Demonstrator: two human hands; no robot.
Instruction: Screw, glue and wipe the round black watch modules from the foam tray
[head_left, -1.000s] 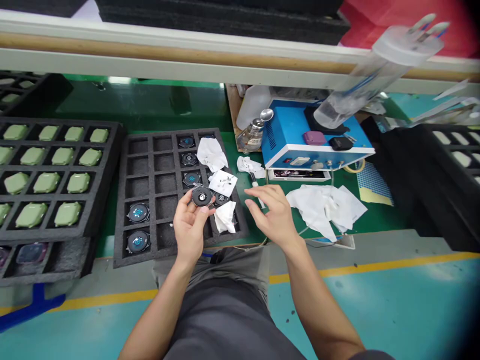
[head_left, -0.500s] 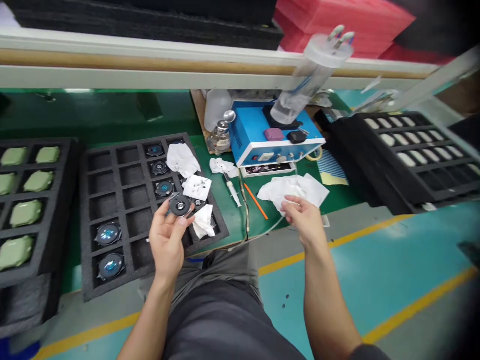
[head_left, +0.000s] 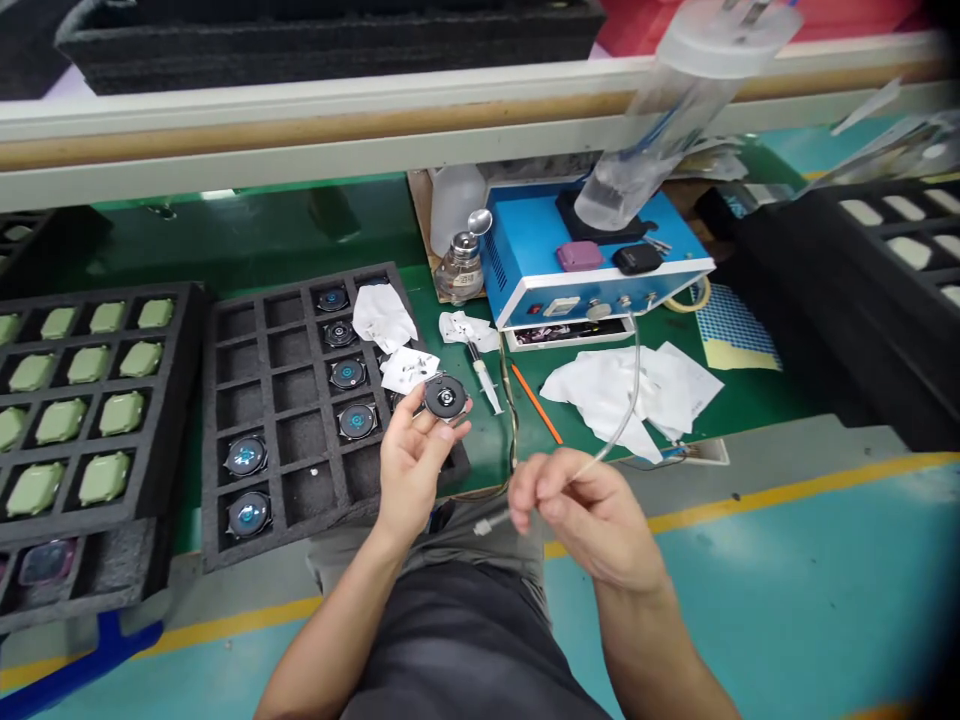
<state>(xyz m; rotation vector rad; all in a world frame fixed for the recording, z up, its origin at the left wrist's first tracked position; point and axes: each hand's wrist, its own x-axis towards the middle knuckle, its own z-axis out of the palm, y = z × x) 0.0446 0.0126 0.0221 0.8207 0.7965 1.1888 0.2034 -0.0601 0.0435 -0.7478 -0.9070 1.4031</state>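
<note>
My left hand (head_left: 412, 455) pinches a round black watch body (head_left: 445, 398) by its edges, its ringed face turned up, over the right edge of a dark foam tray (head_left: 268, 418). Several round watches, among them a dark one (head_left: 357, 421), lie in the tray's cells. Curled in front of my lap, my right hand (head_left: 589, 510) grips a clear thin tube (head_left: 630, 395). A pale fitting (head_left: 484, 526) at the tube's free end sticks out left of my fingers. From there the tube runs up to the front of a blue box-shaped machine (head_left: 600, 275).
Crumpled white wipes (head_left: 600, 390) lie before the machine. Between them and the tray are a syringe (head_left: 485, 382) and an orange stick (head_left: 537, 404). A glass bottle (head_left: 460, 270) stands behind. Green square cases (head_left: 105, 477) fill a tray at left. A shelf edge (head_left: 300, 135) crosses above.
My right hand has come away from the white wipes toward my body and now has the tube in it. My left hand has moved right with the watch body; the view has shifted too.
</note>
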